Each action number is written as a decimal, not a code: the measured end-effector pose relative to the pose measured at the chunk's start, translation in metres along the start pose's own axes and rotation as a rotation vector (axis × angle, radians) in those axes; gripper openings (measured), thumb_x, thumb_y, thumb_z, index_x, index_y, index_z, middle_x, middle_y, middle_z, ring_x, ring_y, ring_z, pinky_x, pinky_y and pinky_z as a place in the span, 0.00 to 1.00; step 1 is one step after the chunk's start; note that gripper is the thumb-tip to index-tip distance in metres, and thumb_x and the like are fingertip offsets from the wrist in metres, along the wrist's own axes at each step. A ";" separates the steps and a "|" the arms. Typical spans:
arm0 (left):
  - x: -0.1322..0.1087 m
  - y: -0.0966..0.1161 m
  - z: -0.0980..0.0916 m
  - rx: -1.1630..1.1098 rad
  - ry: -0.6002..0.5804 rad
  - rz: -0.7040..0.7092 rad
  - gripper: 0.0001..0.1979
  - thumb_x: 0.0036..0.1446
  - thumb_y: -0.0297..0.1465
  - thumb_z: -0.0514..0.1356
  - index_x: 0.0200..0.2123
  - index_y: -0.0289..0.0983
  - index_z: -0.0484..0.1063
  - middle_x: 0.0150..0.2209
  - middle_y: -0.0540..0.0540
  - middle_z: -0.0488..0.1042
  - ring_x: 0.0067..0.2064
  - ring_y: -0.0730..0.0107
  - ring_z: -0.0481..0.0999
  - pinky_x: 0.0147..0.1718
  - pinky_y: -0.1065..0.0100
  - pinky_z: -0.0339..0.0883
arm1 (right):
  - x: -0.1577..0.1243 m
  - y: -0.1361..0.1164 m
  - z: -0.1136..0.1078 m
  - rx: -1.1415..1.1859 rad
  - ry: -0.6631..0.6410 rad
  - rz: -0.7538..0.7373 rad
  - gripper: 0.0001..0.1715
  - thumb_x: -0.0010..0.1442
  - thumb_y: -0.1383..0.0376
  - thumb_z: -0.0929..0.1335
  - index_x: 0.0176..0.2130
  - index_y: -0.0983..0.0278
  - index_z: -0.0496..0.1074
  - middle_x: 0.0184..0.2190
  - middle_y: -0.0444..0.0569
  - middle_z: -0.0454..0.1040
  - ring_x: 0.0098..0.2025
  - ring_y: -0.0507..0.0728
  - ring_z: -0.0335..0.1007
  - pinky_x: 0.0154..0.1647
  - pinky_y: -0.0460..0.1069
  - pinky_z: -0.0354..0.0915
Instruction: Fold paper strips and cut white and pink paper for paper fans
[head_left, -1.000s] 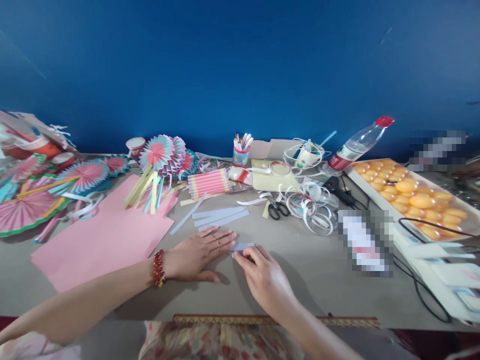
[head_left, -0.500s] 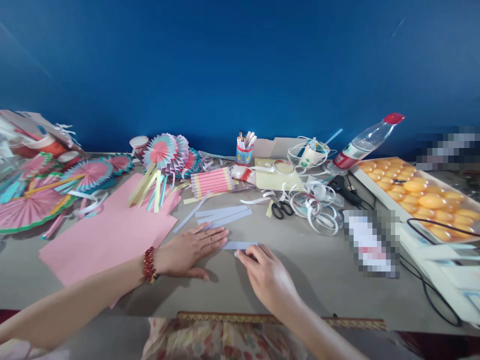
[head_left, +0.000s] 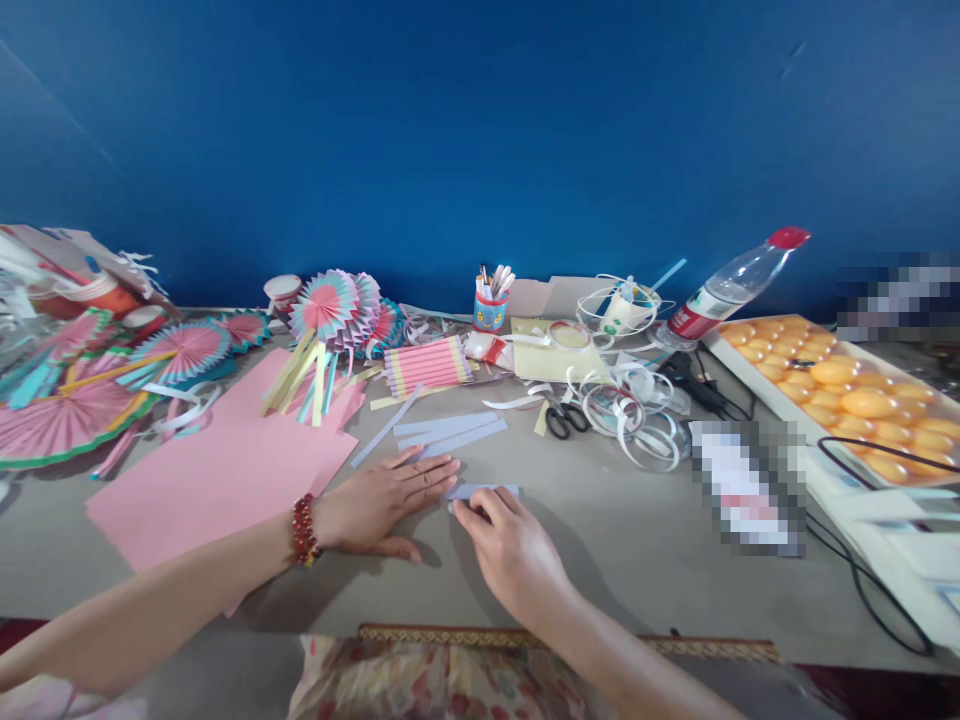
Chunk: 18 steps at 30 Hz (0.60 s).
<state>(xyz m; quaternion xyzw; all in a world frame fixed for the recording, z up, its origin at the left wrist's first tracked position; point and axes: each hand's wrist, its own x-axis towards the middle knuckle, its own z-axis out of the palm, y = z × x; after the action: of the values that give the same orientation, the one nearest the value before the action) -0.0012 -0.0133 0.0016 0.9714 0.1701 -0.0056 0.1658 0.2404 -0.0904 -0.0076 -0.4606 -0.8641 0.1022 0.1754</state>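
My left hand (head_left: 386, 500), with a beaded bracelet at the wrist, lies flat with its fingers stretched out over the left end of a pale lilac paper strip (head_left: 506, 491). My right hand (head_left: 506, 540) is closed in a pinch at the strip's lower edge, close to the left fingertips. A small whitish tip shows at its fingers, but what it holds is mostly hidden. More lilac paper strips (head_left: 461, 432) lie just beyond my left hand. Pink paper sheets (head_left: 225, 480) reach under my left forearm.
Scissors (head_left: 568, 420) lie beside curled white paper strips (head_left: 649, 440). Behind are a pleated pink paper piece (head_left: 426, 366), a pen cup (head_left: 490, 316) and folded paper rosettes (head_left: 326, 305). On the right stand a tilted plastic bottle (head_left: 716, 300), a glue gun (head_left: 694, 380) and a box of orange balls (head_left: 862, 400).
My right hand has slid left along the strip, closer to my left hand. The left hand stays flat in place. The view has shifted slightly.
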 end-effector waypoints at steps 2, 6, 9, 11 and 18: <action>0.000 -0.002 -0.002 -0.022 -0.002 0.004 0.46 0.63 0.54 0.52 0.71 0.39 0.30 0.71 0.39 0.41 0.71 0.53 0.42 0.68 0.51 0.29 | 0.001 -0.001 0.000 -0.001 -0.025 0.007 0.19 0.61 0.76 0.64 0.51 0.66 0.73 0.37 0.53 0.71 0.40 0.58 0.64 0.43 0.51 0.66; -0.006 -0.008 -0.013 -0.111 0.002 -0.023 0.41 0.67 0.50 0.47 0.71 0.39 0.29 0.72 0.42 0.37 0.72 0.54 0.38 0.68 0.52 0.31 | 0.002 -0.002 -0.003 -0.018 -0.045 0.013 0.18 0.63 0.75 0.64 0.50 0.66 0.74 0.38 0.53 0.71 0.40 0.58 0.65 0.43 0.51 0.65; -0.016 -0.010 -0.019 -0.167 0.059 -0.053 0.37 0.70 0.46 0.44 0.71 0.40 0.28 0.72 0.44 0.37 0.72 0.55 0.37 0.69 0.52 0.33 | 0.003 -0.001 -0.004 -0.031 -0.049 0.014 0.17 0.63 0.74 0.64 0.50 0.66 0.74 0.38 0.53 0.71 0.41 0.59 0.65 0.43 0.51 0.65; -0.023 -0.009 -0.019 -0.202 0.067 -0.018 0.35 0.70 0.45 0.43 0.71 0.40 0.28 0.72 0.44 0.39 0.72 0.56 0.39 0.68 0.54 0.38 | 0.003 -0.001 -0.004 -0.032 -0.056 0.021 0.17 0.63 0.74 0.64 0.50 0.65 0.74 0.38 0.53 0.71 0.42 0.59 0.65 0.43 0.51 0.65; -0.039 -0.008 -0.001 -0.222 0.057 0.056 0.36 0.70 0.48 0.38 0.70 0.39 0.20 0.71 0.41 0.45 0.71 0.57 0.46 0.69 0.50 0.35 | 0.004 -0.001 -0.003 -0.038 -0.057 0.019 0.16 0.65 0.73 0.63 0.50 0.65 0.74 0.39 0.53 0.72 0.42 0.59 0.65 0.42 0.52 0.65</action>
<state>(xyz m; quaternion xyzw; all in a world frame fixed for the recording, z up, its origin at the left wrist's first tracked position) -0.0407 -0.0190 0.0031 0.9512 0.1472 0.0457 0.2674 0.2388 -0.0874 -0.0032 -0.4691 -0.8661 0.1004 0.1409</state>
